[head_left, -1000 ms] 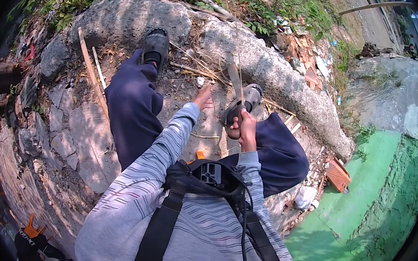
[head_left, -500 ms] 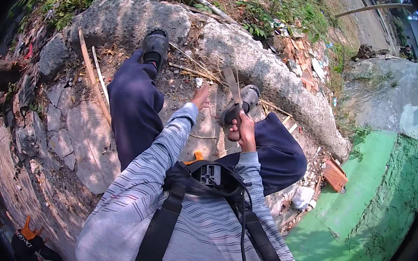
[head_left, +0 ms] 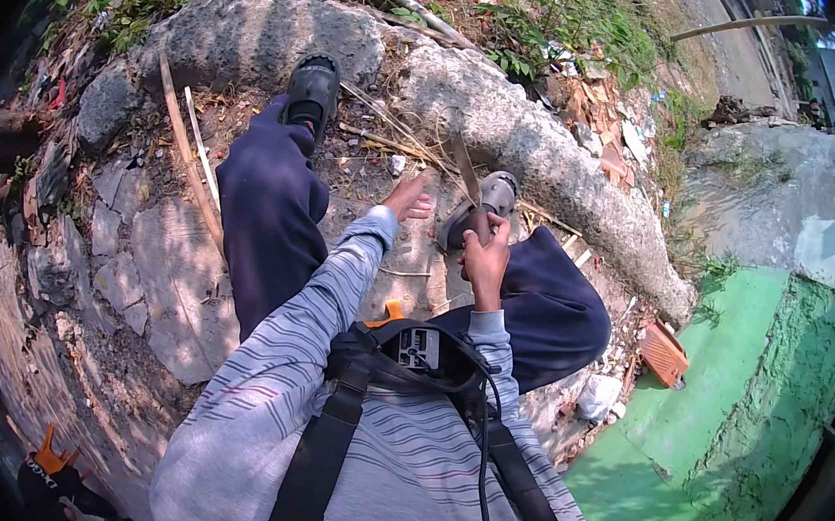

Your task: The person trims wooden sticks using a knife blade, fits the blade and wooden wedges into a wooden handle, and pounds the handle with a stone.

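My right hand (head_left: 484, 264) is closed round the dark handle of a machete (head_left: 467, 173). Its blade points away from me and slants left, passing beside the grey clog (head_left: 497, 194) on my right foot. My left hand (head_left: 409, 197) is held open over the ground between my feet, its fingers apart and nothing visible in it. Just beyond those fingers lie a small white lump (head_left: 398, 164) and several thin split sticks (head_left: 389, 141).
A long rough stone edge (head_left: 548, 163) curves past my feet. To the left, a brown pole (head_left: 180, 137) and a pale stick (head_left: 202, 151) lie on cracked slabs. On the right are an orange hollow brick (head_left: 665, 355), a white bag (head_left: 599, 396) and green-painted concrete (head_left: 727, 391).
My right hand has turned on the handle and its fingers have shifted. The blade now slants differently, showing a darker, narrower side. My left hand's fingers have spread out to the right.
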{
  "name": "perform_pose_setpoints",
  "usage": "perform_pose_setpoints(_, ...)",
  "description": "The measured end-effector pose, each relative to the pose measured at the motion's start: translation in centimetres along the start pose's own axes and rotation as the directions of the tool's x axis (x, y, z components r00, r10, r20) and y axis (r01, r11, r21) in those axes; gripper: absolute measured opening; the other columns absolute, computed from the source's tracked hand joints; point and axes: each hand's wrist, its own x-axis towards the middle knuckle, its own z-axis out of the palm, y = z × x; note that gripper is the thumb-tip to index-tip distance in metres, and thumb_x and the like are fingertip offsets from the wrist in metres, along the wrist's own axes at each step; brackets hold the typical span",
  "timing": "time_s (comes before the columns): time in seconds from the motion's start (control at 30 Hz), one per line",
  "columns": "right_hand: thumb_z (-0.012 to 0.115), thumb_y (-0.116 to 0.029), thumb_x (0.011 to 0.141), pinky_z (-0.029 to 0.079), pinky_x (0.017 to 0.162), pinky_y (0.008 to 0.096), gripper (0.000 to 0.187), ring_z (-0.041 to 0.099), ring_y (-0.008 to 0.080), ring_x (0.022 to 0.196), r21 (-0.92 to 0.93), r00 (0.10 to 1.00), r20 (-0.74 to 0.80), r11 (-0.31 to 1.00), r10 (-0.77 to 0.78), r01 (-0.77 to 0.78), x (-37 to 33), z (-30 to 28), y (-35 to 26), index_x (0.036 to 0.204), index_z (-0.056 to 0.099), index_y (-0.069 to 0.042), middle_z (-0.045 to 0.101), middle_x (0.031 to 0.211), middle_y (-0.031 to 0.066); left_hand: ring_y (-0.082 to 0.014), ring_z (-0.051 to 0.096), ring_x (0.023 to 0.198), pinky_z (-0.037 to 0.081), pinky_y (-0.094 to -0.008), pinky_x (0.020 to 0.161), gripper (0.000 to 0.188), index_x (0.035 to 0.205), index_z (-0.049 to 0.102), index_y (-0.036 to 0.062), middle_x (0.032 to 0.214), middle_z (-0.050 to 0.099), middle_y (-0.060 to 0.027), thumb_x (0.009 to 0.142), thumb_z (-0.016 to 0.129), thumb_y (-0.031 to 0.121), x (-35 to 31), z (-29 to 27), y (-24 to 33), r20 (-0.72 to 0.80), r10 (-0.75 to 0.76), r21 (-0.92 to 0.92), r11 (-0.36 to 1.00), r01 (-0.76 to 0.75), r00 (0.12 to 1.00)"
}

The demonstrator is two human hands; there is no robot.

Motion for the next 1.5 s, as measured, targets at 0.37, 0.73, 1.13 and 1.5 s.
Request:
perform_pose_setpoints(0.37, 0.067, -0.015, 0.091, 0.057, 0.052, 0.0383, 0.04, 0.072, 0.0244, 0.062, -0.023, 0.992, -0.055, 0.994, -0.112, 0.111, -1.7, -2.7, -4.7, 0.124, 0.053, 0.002, 0.073, 0.089, 0.0202, -0.0374, 0.058, 0.129, 0.057, -0.049, 0.098, 0.074, 0.163, 0.022, 0.0119, 0.153, 0.045, -0.0256, 0.105, 0.045, 0.053, 1.9, -2.3, -0.7, -0.005, 0.006, 0.01, 1.0, -0.006, 1.0)
perform_pose_setpoints(0.73, 0.069, -0.011, 0.092, 0.058, 0.056, 0.0354, 0.042, 0.073, 0.0211, 0.065, -0.077, 0.995, -0.062, 0.994, -0.082, 0.077, 0.3, -2.9, -4.6, 0.13, 0.057, -0.001, 0.073, 0.084, 0.0165, -0.0398, 0.054, 0.134, 0.055, -0.0507, 0.1, 0.079, 0.162, 0.021, 0.0052, 0.152, 0.045, -0.0267, 0.104, 0.048, 0.052, 0.0, -1.9, -0.7, -0.009, 0.055, 0.003, 0.999, -0.055, 0.998)
perform_pose_setpoints(1.13, 0.071, -0.017, 0.09, 0.058, 0.082, 0.0419, 0.036, 0.076, 0.0345, 0.09, -0.212, 0.967, -0.108, 0.955, -0.232, 0.206, -2.8, -6.4, -8.4, 0.122, 0.068, -0.001, 0.076, 0.099, 0.0218, -0.0378, 0.056, 0.132, 0.055, -0.0507, 0.098, 0.076, 0.16, 0.025, 0.0035, 0.15, 0.048, -0.0255, 0.103, 0.047, 0.05, -0.3, -2.1, -0.8, -0.026, 0.069, 0.062, 0.996, -0.067, 0.997)
perform_pose_setpoints(1.5, 0.072, -0.019, 0.086, 0.054, 0.096, 0.0436, 0.037, 0.071, 0.0394, 0.107, -0.451, 0.941, -0.118, 0.861, -0.318, 0.235, 6.4, -5.7, -8.1, 0.119, 0.073, -0.003, 0.073, 0.113, 0.0243, -0.0383, 0.057, 0.127, 0.053, -0.0553, 0.097, 0.073, 0.154, 0.035, 0.0014, 0.145, 0.051, -0.0246, 0.102, 0.053, 0.049, -0.1, -2.7, -0.6, -0.038, 0.096, 0.072, 0.993, -0.093, 0.995)
